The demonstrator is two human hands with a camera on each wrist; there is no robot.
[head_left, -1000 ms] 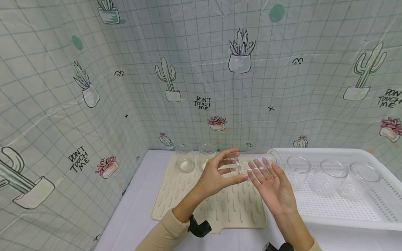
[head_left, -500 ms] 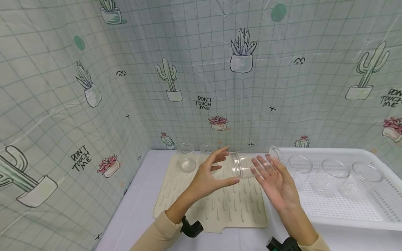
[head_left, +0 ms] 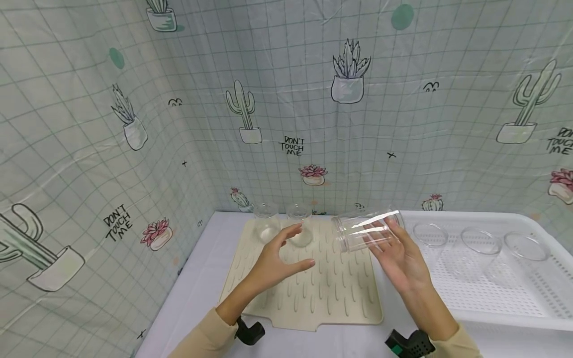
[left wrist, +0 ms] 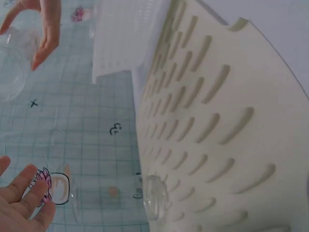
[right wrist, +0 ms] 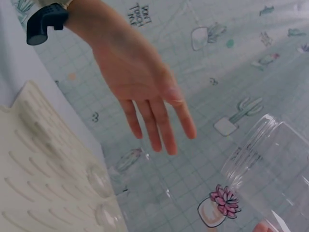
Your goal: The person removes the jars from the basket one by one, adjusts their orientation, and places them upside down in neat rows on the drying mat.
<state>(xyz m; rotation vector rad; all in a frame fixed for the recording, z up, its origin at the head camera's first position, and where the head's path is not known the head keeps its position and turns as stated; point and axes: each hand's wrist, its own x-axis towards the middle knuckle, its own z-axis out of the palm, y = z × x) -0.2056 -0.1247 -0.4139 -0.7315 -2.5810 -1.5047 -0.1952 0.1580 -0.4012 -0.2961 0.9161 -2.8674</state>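
My right hand (head_left: pixel 400 258) grips a clear jar (head_left: pixel 358 231) on its side above the mat's right edge, its ridged neck toward the left. Fingers pass behind the jar and the thumb lies along its right end. Apart from it, to the left, my left hand (head_left: pixel 273 263) is empty, thumb and fingers spread wide. The right wrist view shows the jar's ridged neck (right wrist: pixel 251 154) near the left hand's (right wrist: pixel 140 92) fingertips, with a gap between. Two more clear jars, a left one (head_left: pixel 267 226) and a right one (head_left: pixel 300 228), stand at the back of the beige drying mat (head_left: pixel 313 298).
On the right stands a white perforated basket (head_left: pixel 492 318) with clear jars inside, round rims up, such as the middle one (head_left: pixel 481 241). A white cloth (head_left: pixel 179 318) covers the table. Behind hangs a gridded curtain (head_left: pixel 286 109) printed with cacti.
My left hand has let go of the jar and drawn back to the left and down. The right hand keeps the jar, now tilted slightly differently. Both standing jars on the mat show again.
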